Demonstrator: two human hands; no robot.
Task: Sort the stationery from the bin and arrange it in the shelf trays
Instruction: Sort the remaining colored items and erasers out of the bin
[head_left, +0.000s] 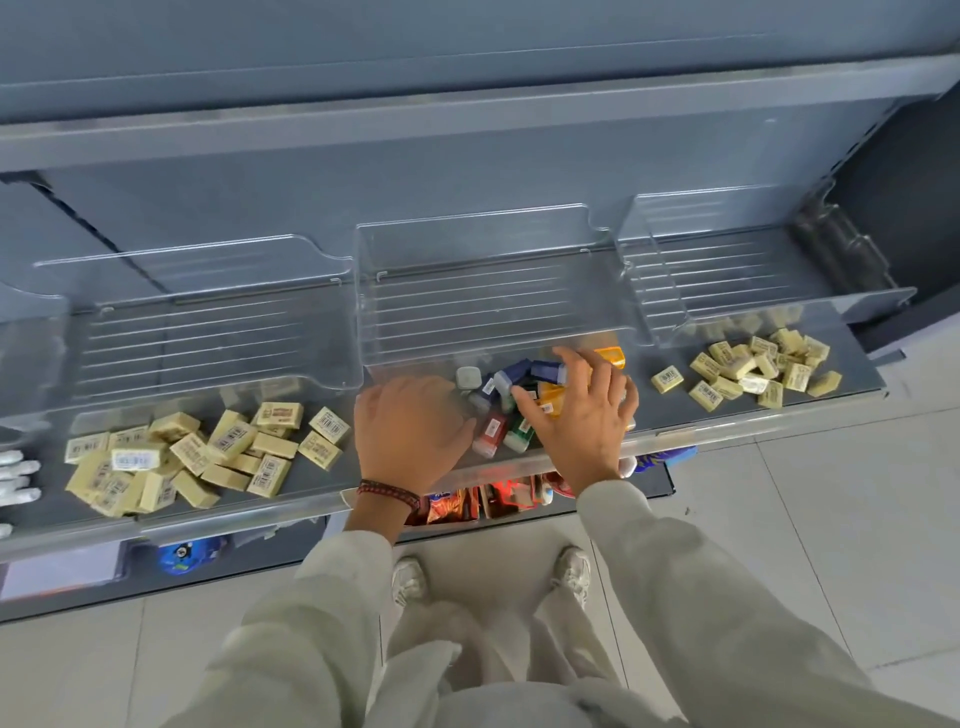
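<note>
Small coloured plastic stationery pieces lie heaped at the front of the middle clear tray: a red one, a green one, a blue one and an orange one. My right hand lies spread on top of this heap, its forefinger touching a blue piece. My left hand rests at the heap's left edge, knuckles up and fingers bent down, with the fingertips hidden. Yellow erasers fill the front of the left tray, and more erasers lie in the right tray.
White objects show at the far left edge of the shelf. A lower shelf holds bright packets and a blue item. The grey shelf above overhangs the trays. My shoes stand on the tiled floor.
</note>
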